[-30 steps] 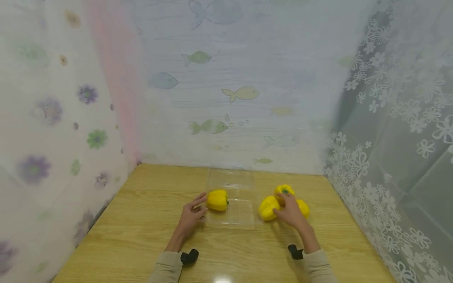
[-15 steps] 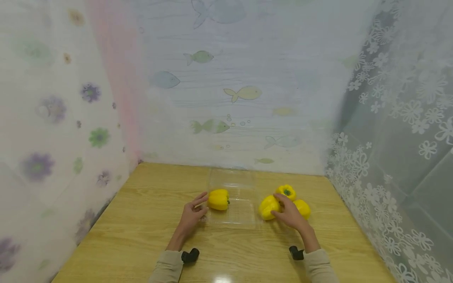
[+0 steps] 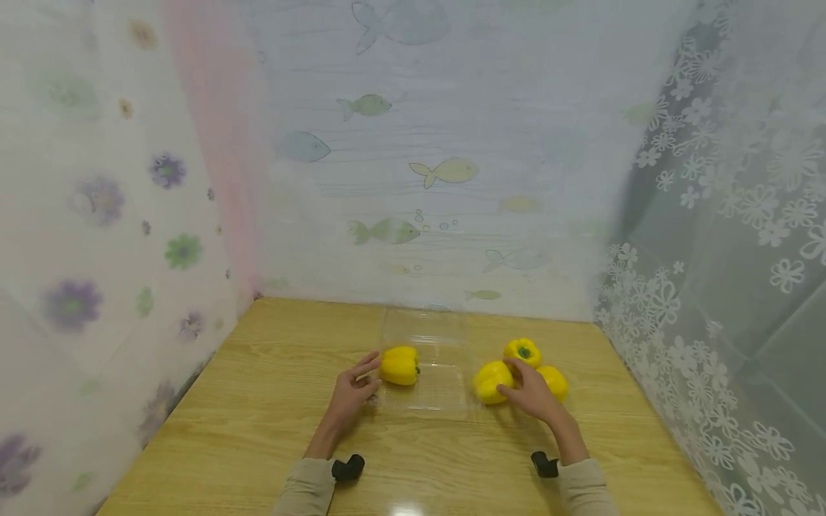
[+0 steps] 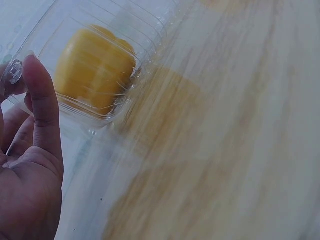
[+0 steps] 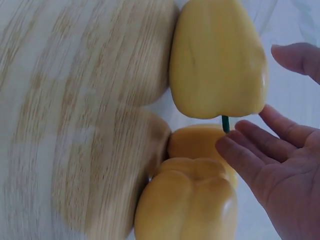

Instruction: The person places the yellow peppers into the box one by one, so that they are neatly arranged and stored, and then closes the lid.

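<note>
A clear plastic clamshell container [image 3: 445, 393] lies with its lid folded back on the table. One yellow bell pepper [image 3: 400, 366] lies in its left side, seen through the wall in the left wrist view. My left hand [image 3: 351, 393] pinches the container's left edge between thumb and fingers. Right of the container, my right hand [image 3: 534, 393] reaches over a yellow bell pepper [image 5: 217, 60], thumb and fingers spread around it. In the right wrist view a gap shows between thumb and pepper, while the fingertips come close to its green-stemmed end.
Two more yellow peppers sit close by: one behind [image 3: 523, 351] with its stem end showing, and another [image 3: 555, 382] partly hidden by my right hand. The wooden table [image 3: 297, 337] meets a fish-patterned curtain [image 3: 445, 244] at the back, with flowered curtains at both sides.
My right hand has drawn back slightly from the rear pepper, which shows more fully, and its fingers now sit nearer the left one. My left hand stays at the container's edge.
</note>
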The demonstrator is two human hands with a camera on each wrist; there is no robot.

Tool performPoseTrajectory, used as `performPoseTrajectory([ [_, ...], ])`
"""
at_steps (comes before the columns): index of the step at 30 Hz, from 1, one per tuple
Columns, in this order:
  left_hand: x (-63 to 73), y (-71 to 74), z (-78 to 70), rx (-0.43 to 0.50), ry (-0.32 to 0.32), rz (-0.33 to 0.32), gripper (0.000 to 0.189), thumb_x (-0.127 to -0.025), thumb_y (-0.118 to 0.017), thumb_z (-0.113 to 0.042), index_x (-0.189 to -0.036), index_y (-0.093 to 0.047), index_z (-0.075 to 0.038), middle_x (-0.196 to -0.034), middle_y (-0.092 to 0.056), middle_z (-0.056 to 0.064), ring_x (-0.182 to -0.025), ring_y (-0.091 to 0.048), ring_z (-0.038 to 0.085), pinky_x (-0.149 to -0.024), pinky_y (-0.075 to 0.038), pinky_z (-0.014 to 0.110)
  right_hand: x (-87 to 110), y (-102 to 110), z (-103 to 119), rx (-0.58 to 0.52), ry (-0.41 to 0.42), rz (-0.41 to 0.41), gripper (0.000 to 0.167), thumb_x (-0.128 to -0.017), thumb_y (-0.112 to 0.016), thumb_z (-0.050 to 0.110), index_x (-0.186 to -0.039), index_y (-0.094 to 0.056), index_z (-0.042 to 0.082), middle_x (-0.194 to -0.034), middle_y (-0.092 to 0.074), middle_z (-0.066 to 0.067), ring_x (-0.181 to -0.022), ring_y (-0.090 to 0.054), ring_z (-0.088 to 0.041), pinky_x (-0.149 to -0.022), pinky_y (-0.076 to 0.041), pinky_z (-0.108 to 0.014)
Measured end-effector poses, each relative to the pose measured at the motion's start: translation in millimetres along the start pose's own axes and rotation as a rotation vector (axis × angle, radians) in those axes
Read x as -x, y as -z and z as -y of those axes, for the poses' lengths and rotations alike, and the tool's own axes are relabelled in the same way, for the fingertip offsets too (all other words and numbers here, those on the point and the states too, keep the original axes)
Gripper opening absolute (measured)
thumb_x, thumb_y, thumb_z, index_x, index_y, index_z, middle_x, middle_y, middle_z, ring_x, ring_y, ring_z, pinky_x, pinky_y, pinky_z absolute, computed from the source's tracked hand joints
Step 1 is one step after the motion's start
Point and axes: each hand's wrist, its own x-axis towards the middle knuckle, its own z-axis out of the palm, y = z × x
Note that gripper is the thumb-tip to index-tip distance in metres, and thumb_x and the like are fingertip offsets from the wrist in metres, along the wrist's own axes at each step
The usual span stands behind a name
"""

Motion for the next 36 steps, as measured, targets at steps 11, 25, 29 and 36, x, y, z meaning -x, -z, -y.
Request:
performPoseTrajectory([
  [11,-1.5,-1.2,0.0,0.007,-0.006,-0.002,0.046,-0.097,-0.063,0.004,-0.142,-0.055,0.007,-0.161,-0.039,0.012,-0.074,-0.051,0.006,-0.060,-0.046,0.017,0.5,5.1,-9.1,-0.037,0.001,0.055,0.077,-0.093,-0.075,0.021,-0.152,-0.035,-0.009,-0.151,-0.043,-0.032,-0.136,-0.046,-0.047,-0.106,-0.044,-0.056],
  [25,-1.6,0.6,1.3,0.019,-0.019,0.009,0.047,-0.097,-0.064,0.004,-0.142,-0.053,0.009,-0.162,-0.036,0.015,-0.074,-0.053,0.007,-0.059,-0.047,0.017,-1.5,2.9,-14.8,-0.137,0.067,0.114,0.076,-0.093,-0.073,0.010,-0.154,-0.031,-0.010,-0.157,-0.032,-0.034,-0.143,-0.034,-0.052,-0.112,-0.035,-0.060],
  [29,-2.6,1.1,1.4,0.024,-0.019,0.011,0.046,-0.097,-0.064,0.004,-0.142,-0.054,0.008,-0.162,-0.035,0.017,-0.074,-0.053,0.007,-0.059,-0.048,0.018,-1.6,2.7,-13.6,-0.135,0.073,0.112,0.075,-0.093,-0.073,0.009,-0.153,-0.033,-0.010,-0.156,-0.034,-0.034,-0.142,-0.035,-0.053,-0.110,-0.036,-0.062],
  [36,-3.2,1.3,0.7,0.019,-0.022,0.006,0.046,-0.096,-0.063,0.006,-0.142,-0.054,0.008,-0.162,-0.035,0.019,-0.075,-0.055,0.007,-0.059,-0.050,0.018,-1.7,2.5,-15.4,-0.149,0.059,0.119,0.076,-0.092,-0.073,0.008,-0.154,-0.033,-0.009,-0.156,-0.035,-0.033,-0.141,-0.037,-0.052,-0.110,-0.037,-0.062],
])
